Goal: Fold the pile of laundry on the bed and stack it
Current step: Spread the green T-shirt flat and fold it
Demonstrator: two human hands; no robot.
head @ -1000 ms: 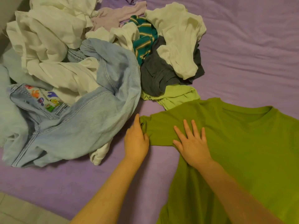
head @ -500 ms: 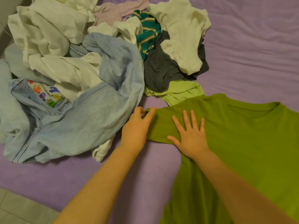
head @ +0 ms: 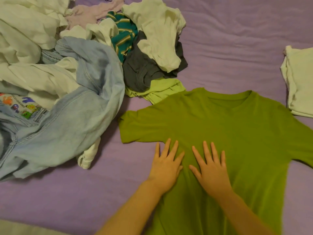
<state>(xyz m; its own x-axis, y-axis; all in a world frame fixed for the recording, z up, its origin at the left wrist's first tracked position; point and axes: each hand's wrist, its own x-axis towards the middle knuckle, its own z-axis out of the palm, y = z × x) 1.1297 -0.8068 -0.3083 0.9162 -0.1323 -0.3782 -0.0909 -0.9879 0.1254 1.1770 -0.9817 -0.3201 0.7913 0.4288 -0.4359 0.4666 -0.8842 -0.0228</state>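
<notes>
Green T-shirt needs smoothing from centre toward three and nine o'clock, left hand and right hand pressing flat, fingers spread, gripping nothing.

Laundry pile crowds left; bare sheet open beyond shirt.

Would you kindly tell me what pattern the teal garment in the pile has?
Teal garment: cream-yellow stripes, shown in the head view.
</notes>
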